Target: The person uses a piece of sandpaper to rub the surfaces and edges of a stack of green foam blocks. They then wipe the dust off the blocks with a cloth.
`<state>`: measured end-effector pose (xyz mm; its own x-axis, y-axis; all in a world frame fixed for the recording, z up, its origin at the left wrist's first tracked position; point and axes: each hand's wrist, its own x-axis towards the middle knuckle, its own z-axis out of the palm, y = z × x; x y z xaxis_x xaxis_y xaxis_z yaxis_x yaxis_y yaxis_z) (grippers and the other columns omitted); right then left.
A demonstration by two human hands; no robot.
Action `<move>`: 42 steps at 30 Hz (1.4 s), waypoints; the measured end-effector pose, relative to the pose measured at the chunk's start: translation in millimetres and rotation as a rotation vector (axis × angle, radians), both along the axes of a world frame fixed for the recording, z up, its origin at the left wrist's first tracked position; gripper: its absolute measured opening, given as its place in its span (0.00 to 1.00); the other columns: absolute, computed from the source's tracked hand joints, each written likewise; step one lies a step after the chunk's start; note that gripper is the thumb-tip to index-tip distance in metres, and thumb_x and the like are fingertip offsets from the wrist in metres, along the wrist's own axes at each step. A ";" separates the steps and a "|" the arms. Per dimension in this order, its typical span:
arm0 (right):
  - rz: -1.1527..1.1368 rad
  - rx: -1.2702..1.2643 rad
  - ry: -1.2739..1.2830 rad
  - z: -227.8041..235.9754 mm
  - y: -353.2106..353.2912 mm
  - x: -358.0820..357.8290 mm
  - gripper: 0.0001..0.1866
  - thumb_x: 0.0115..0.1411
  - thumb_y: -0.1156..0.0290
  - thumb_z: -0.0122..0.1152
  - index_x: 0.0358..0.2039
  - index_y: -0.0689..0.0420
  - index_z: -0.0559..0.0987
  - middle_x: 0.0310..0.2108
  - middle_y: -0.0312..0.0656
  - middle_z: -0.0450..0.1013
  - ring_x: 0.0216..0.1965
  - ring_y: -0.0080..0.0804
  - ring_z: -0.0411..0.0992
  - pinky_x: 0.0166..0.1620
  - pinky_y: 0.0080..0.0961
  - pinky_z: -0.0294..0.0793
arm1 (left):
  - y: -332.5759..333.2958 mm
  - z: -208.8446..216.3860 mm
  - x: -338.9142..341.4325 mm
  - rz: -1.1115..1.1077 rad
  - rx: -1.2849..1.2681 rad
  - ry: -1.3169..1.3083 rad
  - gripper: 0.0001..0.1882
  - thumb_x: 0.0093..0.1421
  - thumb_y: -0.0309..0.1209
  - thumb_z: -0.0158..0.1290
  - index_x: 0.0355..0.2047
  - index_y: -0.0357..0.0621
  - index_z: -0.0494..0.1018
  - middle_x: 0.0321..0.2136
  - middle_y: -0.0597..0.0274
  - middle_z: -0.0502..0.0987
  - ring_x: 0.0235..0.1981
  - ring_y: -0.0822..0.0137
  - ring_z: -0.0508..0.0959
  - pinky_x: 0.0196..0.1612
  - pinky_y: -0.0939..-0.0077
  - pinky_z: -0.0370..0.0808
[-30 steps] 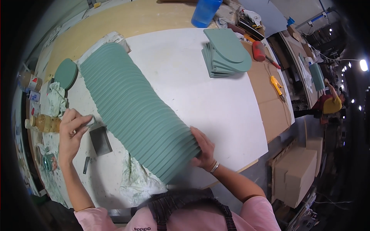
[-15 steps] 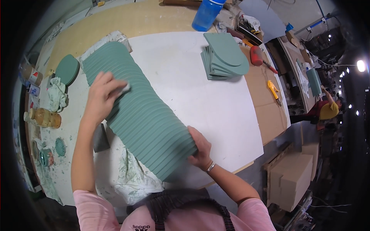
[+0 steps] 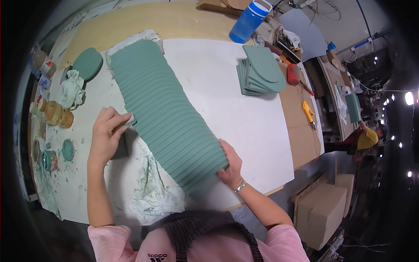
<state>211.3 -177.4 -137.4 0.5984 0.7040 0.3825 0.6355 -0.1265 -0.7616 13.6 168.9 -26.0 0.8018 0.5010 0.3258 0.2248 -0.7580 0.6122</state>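
Overlapping green panels (image 3: 161, 109) are clasped at their near end by the right hand (image 3: 231, 165); beside them, a scrap (image 3: 132, 121) is pinched by the left hand (image 3: 106, 130).

White board (image 3: 227, 100) leaves passage — panel row (image 3: 161, 109) blocks its left.

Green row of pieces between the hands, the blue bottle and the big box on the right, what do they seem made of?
Green pieces: perhaps painted wood or board, matt, going by their even, dull colour; core not visible. Blue bottle: probably plastic, smooth and translucent, as its see-through body suggests. Big box: likely cardboard, plain and unglossy, judging by its brown faces.
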 end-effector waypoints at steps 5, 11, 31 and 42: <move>0.099 -0.142 0.074 43.3 -1.1 9.3 0.35 0.57 0.61 0.63 0.64 0.63 0.71 0.65 0.57 0.68 0.64 0.55 0.69 0.66 0.43 0.68 | -4.2 4.2 -20.1 0.022 -0.026 0.107 0.18 0.50 0.13 0.61 0.42 0.36 0.82 0.29 0.59 0.70 0.35 0.58 0.71 0.38 0.66 0.70; 0.079 -0.112 -0.056 76.4 32.8 22.0 0.31 0.55 0.74 0.64 0.61 0.63 0.73 0.67 0.52 0.68 0.65 0.52 0.66 0.67 0.42 0.66 | -5.8 6.0 14.7 0.053 0.041 -0.120 0.18 0.51 0.14 0.60 0.43 0.37 0.82 0.32 0.58 0.72 0.35 0.58 0.72 0.39 0.66 0.71; 0.082 -0.011 0.043 107.9 -24.2 -62.6 0.17 0.55 0.82 0.65 0.47 0.64 0.82 0.43 0.51 0.81 0.42 0.44 0.81 0.46 0.32 0.80 | -63.8 -12.0 -35.6 0.110 -1.148 -0.479 0.15 0.69 0.30 0.55 0.53 0.35 0.75 0.39 0.65 0.78 0.39 0.73 0.78 0.47 0.78 0.75; 0.592 -0.143 1.564 106.8 71.9 -143.0 0.20 0.76 0.67 0.49 0.58 0.71 0.73 0.53 0.50 0.77 0.52 0.36 0.79 0.58 0.32 0.81 | -192.4 -42.4 -97.3 0.091 -1.721 -0.841 0.18 0.68 0.28 0.56 0.56 0.36 0.70 0.47 0.51 0.80 0.40 0.67 0.82 0.39 0.79 0.80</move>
